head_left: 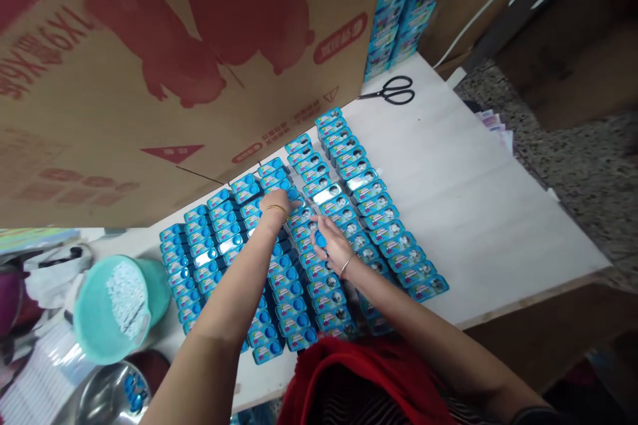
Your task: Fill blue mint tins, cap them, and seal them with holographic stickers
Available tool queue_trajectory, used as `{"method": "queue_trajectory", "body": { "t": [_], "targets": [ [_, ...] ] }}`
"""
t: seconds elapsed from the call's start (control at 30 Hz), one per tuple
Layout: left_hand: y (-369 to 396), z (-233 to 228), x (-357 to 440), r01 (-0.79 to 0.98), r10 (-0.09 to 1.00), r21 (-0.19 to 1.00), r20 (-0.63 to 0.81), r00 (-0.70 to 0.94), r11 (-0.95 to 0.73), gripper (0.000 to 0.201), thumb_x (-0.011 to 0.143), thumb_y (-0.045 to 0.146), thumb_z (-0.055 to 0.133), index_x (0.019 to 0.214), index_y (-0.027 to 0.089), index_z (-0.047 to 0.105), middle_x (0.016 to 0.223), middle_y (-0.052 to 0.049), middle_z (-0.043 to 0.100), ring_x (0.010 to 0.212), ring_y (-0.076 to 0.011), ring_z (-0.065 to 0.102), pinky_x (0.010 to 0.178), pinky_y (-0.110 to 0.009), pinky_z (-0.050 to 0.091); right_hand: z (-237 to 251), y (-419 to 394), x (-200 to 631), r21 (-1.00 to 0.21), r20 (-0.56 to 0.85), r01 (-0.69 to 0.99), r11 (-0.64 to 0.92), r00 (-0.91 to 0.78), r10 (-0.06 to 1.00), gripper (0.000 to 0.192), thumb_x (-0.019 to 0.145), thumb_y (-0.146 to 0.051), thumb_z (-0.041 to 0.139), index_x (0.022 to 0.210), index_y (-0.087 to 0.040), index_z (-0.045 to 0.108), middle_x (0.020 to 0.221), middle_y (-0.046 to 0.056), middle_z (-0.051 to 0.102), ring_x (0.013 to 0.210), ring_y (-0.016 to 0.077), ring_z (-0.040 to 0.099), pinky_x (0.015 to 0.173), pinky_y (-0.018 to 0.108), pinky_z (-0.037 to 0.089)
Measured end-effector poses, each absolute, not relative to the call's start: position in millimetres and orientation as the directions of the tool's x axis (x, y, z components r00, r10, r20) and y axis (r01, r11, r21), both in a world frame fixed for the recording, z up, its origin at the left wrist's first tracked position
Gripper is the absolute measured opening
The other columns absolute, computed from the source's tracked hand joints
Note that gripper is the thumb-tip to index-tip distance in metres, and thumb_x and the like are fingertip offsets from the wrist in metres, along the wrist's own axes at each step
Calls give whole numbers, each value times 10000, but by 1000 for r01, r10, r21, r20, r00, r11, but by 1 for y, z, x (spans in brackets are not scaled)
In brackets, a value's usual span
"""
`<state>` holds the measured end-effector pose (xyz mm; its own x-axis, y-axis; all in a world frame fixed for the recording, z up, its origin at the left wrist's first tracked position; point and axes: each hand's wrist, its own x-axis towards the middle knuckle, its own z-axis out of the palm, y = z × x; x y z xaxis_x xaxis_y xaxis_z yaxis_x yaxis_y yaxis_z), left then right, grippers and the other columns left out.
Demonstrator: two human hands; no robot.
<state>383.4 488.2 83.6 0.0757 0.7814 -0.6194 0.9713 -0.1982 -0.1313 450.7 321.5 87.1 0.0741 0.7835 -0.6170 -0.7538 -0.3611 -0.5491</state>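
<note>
Several rows of small blue packaged boxes (349,212) lie flat on a white table (473,199). My left hand (277,202) rests fingers down on boxes in the middle rows, a gold bangle on its wrist. My right hand (333,242) lies spread over boxes just to the right, fingers apart, touching one box. I cannot tell if either hand grips a box.
A big cardboard carton (174,60) with red print looms over the table's far left. More blue boxes are stacked (406,6) at the back. Black scissors (396,90) lie behind the rows. A teal bucket (117,309) and a metal bowl (107,395) stand at the left.
</note>
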Motion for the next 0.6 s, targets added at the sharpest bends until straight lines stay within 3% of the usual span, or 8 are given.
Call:
{"method": "queue_trajectory", "body": {
  "t": [0.1, 0.23, 0.3, 0.43, 0.6],
  "targets": [
    [467, 93, 377, 975, 851, -29, -495, 177, -220, 340, 784, 399, 659, 1021, 154, 648, 1054, -180, 672, 1003, -311, 637, 833, -386, 470, 95, 313, 455, -572, -600, -738, -358, 79, 796, 573, 719, -677, 606, 1059, -230, 495, 549, -104, 515, 304, 32, 320, 334, 175, 157],
    [410, 103, 359, 807, 746, 517, -407, 527, -287, 203, 806, 283, 615, 982, 193, 661, 890, -52, 664, 837, -176, 613, 782, -288, 472, 93, 302, 457, -578, -607, -732, -360, 91, 790, 614, 711, -676, 605, 1106, -227, 464, 545, -111, 510, 306, 31, 325, 330, 164, 174],
    [384, 103, 348, 677, 706, 700, -359, 610, -229, 131, 800, 219, 585, 885, 192, 681, 821, -24, 634, 793, -147, 579, 768, -267, 466, 88, 298, 452, -568, -629, -727, -387, 80, 773, 638, 698, -662, 626, 1133, -233, 442, 546, -119, 502, 301, 30, 320, 320, 161, 174],
    [360, 100, 338, 617, 776, 783, -342, 530, -77, 131, 729, 109, 555, 720, 174, 668, 748, -8, 580, 768, -140, 536, 762, -266, 446, 78, 294, 439, -542, -662, -722, -430, 51, 748, 638, 720, -599, 646, 1194, -246, 407, 518, -137, 459, 289, 36, 301, 305, 164, 182],
    [362, 95, 343, 576, 725, 811, -458, 515, 103, 71, 704, 155, 585, 703, 160, 656, 716, 9, 570, 731, -131, 517, 742, -259, 429, 73, 295, 443, -559, -644, -720, -411, 65, 762, 596, 770, -543, 632, 1246, -267, 404, 615, -105, 515, 307, 25, 329, 314, 171, 194]
  ]
}}
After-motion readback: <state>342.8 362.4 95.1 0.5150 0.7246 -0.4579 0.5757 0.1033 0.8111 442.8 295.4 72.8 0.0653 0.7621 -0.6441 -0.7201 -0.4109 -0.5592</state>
